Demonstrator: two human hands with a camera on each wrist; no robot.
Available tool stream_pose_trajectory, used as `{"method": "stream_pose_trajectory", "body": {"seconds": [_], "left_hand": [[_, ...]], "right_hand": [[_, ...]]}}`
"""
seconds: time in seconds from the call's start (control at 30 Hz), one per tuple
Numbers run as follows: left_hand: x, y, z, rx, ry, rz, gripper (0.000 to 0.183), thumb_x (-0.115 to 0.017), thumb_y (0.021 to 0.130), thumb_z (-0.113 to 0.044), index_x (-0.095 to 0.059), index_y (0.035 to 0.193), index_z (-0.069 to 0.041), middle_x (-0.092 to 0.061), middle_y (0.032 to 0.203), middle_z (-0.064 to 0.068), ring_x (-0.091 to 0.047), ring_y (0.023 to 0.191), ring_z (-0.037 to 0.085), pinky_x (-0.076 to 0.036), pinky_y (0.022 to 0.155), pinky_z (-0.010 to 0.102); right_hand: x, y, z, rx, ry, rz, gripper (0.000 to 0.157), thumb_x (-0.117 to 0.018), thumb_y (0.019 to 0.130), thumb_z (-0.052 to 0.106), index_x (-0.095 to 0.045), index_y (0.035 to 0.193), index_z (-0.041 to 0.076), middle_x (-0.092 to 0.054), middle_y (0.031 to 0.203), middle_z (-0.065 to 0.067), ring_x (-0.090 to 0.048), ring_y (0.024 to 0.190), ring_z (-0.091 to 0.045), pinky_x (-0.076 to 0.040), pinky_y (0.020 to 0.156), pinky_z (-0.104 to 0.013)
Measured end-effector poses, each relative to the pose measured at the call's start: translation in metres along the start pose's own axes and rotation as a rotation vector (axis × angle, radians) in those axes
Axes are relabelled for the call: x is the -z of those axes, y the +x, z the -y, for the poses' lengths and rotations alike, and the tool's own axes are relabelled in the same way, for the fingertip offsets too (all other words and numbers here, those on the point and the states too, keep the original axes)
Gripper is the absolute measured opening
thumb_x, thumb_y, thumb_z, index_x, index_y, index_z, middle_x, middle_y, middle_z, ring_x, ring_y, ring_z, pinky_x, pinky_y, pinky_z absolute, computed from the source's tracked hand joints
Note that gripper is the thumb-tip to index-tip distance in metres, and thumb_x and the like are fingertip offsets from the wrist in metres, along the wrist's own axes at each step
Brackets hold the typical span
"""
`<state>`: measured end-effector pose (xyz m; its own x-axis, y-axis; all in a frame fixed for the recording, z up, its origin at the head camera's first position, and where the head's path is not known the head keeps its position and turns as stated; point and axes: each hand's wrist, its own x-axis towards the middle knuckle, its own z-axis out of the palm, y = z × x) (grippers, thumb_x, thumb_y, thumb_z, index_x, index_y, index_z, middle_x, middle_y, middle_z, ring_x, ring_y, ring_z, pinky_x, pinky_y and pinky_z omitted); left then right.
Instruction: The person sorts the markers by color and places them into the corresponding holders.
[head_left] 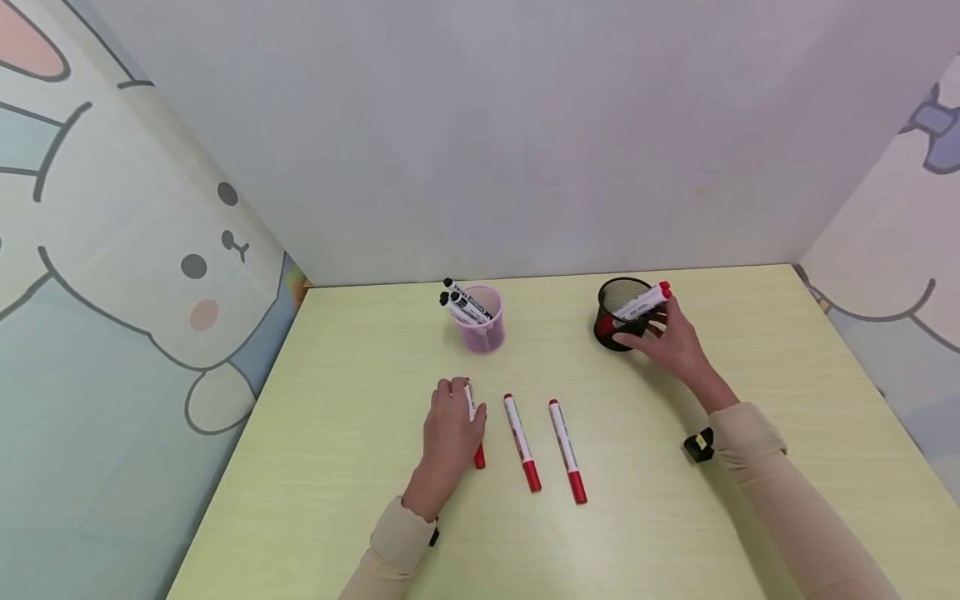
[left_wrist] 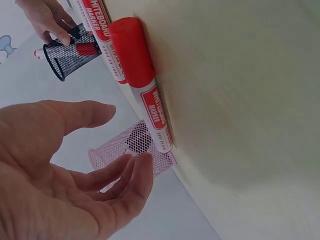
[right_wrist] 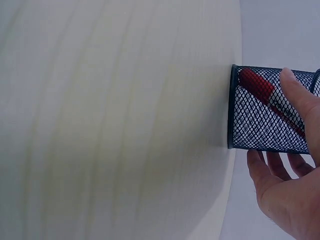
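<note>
Three red-capped whiteboard markers lie side by side on the pale yellow table (head_left: 337,467). My left hand (head_left: 453,417) hovers over the leftmost marker (head_left: 478,455); in the left wrist view that hand (left_wrist: 122,137) is relaxed with its fingers apart from the marker (left_wrist: 150,100). The other two markers (head_left: 521,442) (head_left: 567,450) lie just to its right. My right hand (head_left: 663,329) grips the black mesh cup (head_left: 618,321), thumb (right_wrist: 292,87) on one side and fingers under the other. Inside the cup (right_wrist: 260,120) lean red-capped markers (head_left: 641,303).
A pink mesh cup (head_left: 483,329) holding black-capped markers (head_left: 461,302) stands at the back centre of the table. Walls with cartoon rabbit prints close in the left, right and back sides. The black cup (left_wrist: 70,52) stands at the back right.
</note>
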<state>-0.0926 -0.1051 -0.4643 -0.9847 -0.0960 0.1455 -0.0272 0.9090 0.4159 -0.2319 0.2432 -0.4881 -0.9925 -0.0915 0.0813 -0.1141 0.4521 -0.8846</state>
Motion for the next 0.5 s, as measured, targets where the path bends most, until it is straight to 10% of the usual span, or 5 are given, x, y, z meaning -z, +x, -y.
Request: {"method": "stream_pose_trajectory", "body": {"seconds": [0.5], "left_hand": [[-0.009,0.003,0.012,0.100,-0.137,0.085,0.050,-0.077,0.092,-0.012,-0.053,0.129,0.011,-0.056,0.116,0.024,-0.056,0.090,0.030,-0.055,0.076,0.043]], "right_hand": [[0.002,-0.003,0.002,-0.028,0.006,0.010,0.096,-0.087,0.085,0.030,-0.024,0.151,0.000,-0.043,0.147,-0.025,-0.042,0.140,-0.045,-0.042,0.112,-0.054]]}}
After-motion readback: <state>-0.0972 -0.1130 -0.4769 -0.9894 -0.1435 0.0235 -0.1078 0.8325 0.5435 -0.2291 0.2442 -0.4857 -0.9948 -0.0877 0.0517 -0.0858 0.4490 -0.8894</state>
